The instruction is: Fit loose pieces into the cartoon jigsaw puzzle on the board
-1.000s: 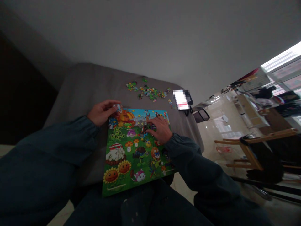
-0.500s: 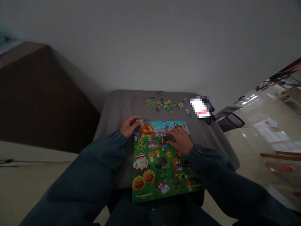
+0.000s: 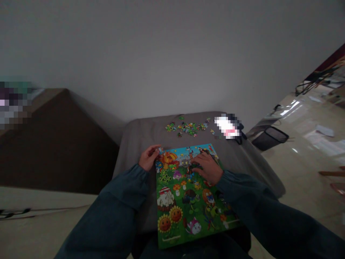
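A colourful jigsaw puzzle (image 3: 176,194) of cartoon plants and sunflowers lies on a cloth-covered surface, its near edge over my lap. By its top left corner, my left hand (image 3: 148,157) pinches a small light-blue puzzle piece (image 3: 161,150). My right hand (image 3: 207,167) rests on the upper right of the picture, thumb and forefinger apart with their tips at the board. The part of the picture under that palm is hidden.
Loose puzzle pieces (image 3: 188,127) are scattered toward the back of the grey cloth (image 3: 142,133). A blurred-out bright-screened device (image 3: 228,126) lies at the back right. Behind is a wall (image 3: 172,64); a dark brown box-like piece of furniture (image 3: 59,144) stands left.
The view has shifted, so the whole scene sits somewhat lower in the picture. Both hands keep nearly the same places on the puzzle, and the left still pinches its piece.
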A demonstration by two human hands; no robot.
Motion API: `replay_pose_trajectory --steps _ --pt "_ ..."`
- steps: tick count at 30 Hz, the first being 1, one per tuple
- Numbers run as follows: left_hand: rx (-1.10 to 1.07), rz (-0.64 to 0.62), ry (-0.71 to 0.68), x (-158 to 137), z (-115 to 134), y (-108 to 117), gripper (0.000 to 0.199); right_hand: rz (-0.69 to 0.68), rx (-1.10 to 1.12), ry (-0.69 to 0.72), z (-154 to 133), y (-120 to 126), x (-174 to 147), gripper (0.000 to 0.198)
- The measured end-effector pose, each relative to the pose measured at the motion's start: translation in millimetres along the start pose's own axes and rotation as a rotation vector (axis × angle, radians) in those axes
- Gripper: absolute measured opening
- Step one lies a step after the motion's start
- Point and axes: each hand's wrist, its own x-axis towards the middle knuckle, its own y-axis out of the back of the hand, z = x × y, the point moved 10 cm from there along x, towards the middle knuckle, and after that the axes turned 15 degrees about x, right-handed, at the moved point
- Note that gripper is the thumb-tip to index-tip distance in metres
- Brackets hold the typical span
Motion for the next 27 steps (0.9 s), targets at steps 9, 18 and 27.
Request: replay_pose_trajectory --steps 9,18,27 --pt "0.01 0.043 0.004 0 3 7 0.032 0.023 0.055 0.016 1 1 1 0.025" --pt "-0.017 0.08 0.028 0 8 8 0.037 -0.003 0.065 -0.021 -1 6 4 0.021" --pt "-0.066 0.14 0.031 -2 22 11 0.077 -0.047 0.038 -0.039 -1 1 7 0.021"
